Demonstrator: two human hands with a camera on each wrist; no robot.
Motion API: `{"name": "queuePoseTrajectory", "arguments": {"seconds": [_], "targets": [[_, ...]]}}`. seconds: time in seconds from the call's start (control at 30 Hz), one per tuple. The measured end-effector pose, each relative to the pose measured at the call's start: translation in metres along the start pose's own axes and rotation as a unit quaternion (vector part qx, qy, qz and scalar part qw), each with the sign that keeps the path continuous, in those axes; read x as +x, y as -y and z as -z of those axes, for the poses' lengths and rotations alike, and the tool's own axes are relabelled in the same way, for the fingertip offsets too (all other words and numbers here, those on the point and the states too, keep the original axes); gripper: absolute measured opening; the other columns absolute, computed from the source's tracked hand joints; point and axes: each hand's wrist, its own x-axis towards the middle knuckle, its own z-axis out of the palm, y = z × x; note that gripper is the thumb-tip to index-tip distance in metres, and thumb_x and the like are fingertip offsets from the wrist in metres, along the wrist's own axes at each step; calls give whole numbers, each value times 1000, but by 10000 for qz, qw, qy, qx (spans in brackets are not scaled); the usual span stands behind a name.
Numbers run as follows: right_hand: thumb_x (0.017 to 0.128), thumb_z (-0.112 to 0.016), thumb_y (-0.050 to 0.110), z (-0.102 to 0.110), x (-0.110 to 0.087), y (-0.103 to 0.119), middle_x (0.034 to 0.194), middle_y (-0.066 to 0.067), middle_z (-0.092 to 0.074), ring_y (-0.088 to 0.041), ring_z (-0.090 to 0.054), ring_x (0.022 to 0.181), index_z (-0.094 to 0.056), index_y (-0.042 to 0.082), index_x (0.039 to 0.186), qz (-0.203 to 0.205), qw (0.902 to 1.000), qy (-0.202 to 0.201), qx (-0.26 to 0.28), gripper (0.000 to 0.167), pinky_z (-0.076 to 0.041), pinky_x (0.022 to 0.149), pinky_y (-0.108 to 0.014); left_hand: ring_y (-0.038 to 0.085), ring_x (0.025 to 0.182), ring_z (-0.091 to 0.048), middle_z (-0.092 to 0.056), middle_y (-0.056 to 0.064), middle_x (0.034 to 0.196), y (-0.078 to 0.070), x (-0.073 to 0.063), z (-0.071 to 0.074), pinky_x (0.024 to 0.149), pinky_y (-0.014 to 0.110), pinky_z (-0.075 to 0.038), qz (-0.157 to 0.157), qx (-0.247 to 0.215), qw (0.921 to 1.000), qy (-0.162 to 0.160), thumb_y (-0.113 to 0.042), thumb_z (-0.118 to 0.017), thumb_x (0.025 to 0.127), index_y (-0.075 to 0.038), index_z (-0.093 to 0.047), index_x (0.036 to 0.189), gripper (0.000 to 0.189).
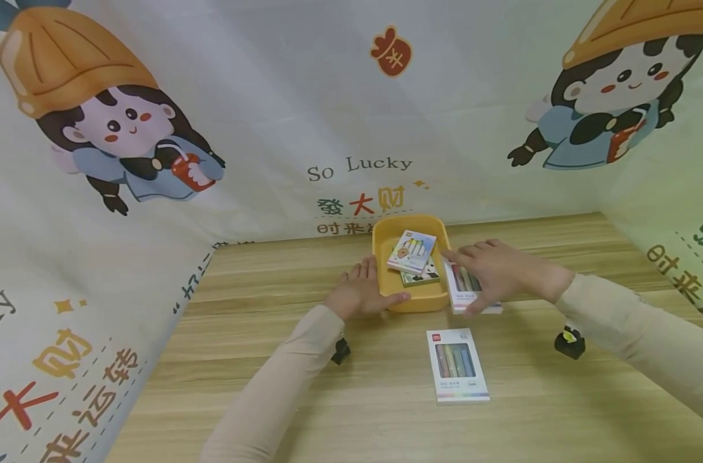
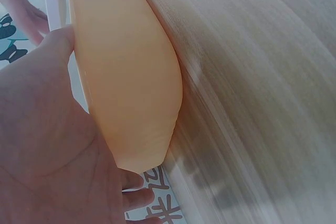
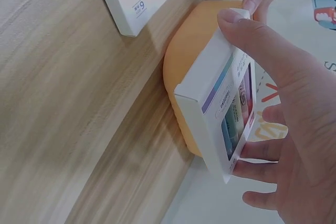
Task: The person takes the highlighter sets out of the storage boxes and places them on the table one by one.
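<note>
My left hand holds the near left corner of a yellow plastic bin, thumb over the rim and fingers along the outer wall. Inside the bin, a small white box with yellow sticks pictured on it lies over a green patterned box. Just right of the bin, my right hand grips a white crayon box by its edges, thumb on one side and fingers on the other. It tilts against the bin's right side in the right wrist view, its window showing coloured sticks.
Another white crayon box lies flat on the wooden table, nearer to me than the bin. A printed cloth with cartoon figures and lettering hangs behind the table and along both sides.
</note>
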Motion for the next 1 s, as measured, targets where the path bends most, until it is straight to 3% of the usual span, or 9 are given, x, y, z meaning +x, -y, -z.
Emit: {"name": "queuePoseTrajectory", "arguments": {"seconds": [1.0], "targets": [[64, -78, 70, -18, -35, 2, 148, -25, -49, -49, -45, 136, -36, 11, 153, 16, 10000, -11, -22, 115, -30, 113, -68, 34, 157, -6, 0, 16, 168, 0, 1, -1, 127, 51, -12, -72, 159, 9998, -71, -84, -37, 85, -3, 7, 158, 118]]}}
